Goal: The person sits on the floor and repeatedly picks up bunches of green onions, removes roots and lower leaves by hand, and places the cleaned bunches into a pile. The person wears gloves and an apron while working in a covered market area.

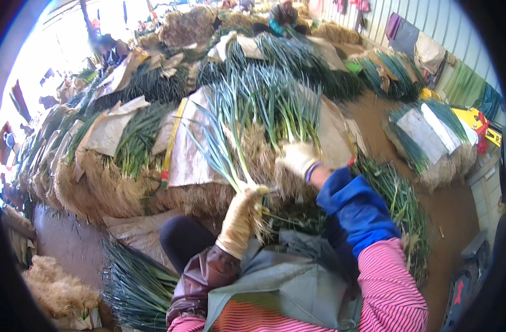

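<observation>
Some onions (224,164) tight in L hand (239,217), roots (259,222) part-hidden; R hand (298,159) blurry, grip unclear.

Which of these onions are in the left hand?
The few stalks gripped near their pale bases by the left hand; the dense bunch by the right hand rests on the pile.

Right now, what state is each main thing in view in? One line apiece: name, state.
Left hand: gloved, grip closed
Held green onions: tilted, roots attached
Right hand: gloved, blurred, grip unclear
Onions behind: piled, leaves upward
Grey apron: creased
Blue sleeve: wrinkled
Far-right bundle: partly wrapped, roots exposed
</observation>
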A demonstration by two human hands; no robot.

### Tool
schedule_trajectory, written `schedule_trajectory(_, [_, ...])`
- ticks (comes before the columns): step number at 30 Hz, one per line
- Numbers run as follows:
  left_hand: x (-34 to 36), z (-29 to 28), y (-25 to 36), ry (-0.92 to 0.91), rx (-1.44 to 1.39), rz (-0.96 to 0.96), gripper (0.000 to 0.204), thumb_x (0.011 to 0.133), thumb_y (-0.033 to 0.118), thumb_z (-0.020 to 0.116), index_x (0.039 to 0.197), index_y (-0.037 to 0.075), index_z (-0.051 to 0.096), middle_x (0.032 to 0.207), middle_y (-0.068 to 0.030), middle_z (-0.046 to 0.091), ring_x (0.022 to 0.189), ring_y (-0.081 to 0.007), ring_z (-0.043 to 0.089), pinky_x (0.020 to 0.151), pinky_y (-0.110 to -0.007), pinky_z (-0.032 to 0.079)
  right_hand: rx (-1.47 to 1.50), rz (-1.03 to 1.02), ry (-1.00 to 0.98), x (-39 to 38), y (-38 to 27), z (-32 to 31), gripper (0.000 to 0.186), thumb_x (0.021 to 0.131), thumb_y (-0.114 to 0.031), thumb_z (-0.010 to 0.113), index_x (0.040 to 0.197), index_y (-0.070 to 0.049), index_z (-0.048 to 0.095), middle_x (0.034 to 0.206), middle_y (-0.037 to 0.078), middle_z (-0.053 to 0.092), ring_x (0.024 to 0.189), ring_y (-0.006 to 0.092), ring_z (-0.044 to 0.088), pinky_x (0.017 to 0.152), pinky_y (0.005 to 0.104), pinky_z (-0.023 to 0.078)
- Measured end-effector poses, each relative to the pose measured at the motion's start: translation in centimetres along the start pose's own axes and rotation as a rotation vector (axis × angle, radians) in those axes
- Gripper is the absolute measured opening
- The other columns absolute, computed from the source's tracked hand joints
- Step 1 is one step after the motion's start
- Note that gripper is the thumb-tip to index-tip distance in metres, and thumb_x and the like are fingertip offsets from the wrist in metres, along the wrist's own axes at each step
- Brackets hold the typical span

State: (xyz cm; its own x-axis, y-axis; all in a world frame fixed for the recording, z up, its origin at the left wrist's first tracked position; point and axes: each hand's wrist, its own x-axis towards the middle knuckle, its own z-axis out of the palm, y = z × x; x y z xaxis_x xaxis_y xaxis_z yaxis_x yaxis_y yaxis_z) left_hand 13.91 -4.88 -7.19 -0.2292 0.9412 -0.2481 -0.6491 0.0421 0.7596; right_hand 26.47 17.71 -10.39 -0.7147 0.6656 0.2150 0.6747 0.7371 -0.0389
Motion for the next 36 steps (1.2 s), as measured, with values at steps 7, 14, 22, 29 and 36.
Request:
schedule_trajectory(7, [3.7,-3.2,-3.3,-0.019,-0.145,0.132,0.044,0.086,0.028,0.065,0.114,-0.005,0.059,0.094,-0.0115,0.067,0.080,-0.0217,0.065,0.076,-0.034,0.055,0.585,0.139,-0.383,-0.6,-3.8,-5.8,0.022,0.084,-0.032,0.065,0.084,-0.010,0.062,0.072,0.006,0.064,0.062,0.0181,0.063,0.057,0.0336,0.049])
schedule_trajectory(14, [4.8,-2.8,-4.6,-0.133,-0.141,-0.011,0.034,0.087,0.023,0.062,0.109,-0.002,0.058,0.092,-0.0097,0.065,0.080,-0.0222,0.064,0.075,-0.035,0.054,1.195,0.010,-0.890,-2.9,-3.9,-3.2,0.020,0.088,-0.021,0.061,0.099,-0.003,0.061,0.077,0.006,0.067,0.064,0.0146,0.064,0.058,0.0273,0.053])
schedule_trajectory(22, [4.1,-1.1,-4.1,-0.046,-0.128,-0.060,0.028,0.086,0.017,0.061,0.108,0.001,0.055,0.083,-0.0044,0.059,0.066,-0.0144,0.056,0.061,-0.027,0.049,1.390,0.319,-0.472,-0.5,-3.5,-0.4,0.042,0.092,-0.046,0.053,0.084,-0.006,0.064,0.066,0.005,0.064,0.054,0.0141,0.061,0.048,0.0264,0.048])
schedule_trajectory(29, [3.5,-0.9,-3.4,0.028,-0.121,-0.056,0.024,0.086,0.012,0.062,0.105,0.001,0.057,0.087,-0.0022,0.060,0.064,-0.0095,0.054,0.057,-0.025,0.049,0.956,0.215,-0.268,0.3,-5.3,1.2,0.035,0.094,-0.039,0.053,0.086,-0.008,0.066,0.067,0.002,0.065,0.052,0.0133,0.059,0.048,0.0285,0.047])
schedule_trajectory(36, [4.4,-1.8,-3.0,0.069,-0.008,-0.001,0.020,0.087,0.021,0.059,0.099,0.004,0.058,0.069,-0.0030,0.058,0.052,-0.0130,0.056,0.045,-0.025,0.047,1.670,0.057,-0.504,-2.0,-5.2,-1.9,0.026,0.092,-0.027,0.061,0.104,-0.004,0.064,0.077,0.001,0.065,0.056,0.0071,0.057,0.047,0.0206,0.045])
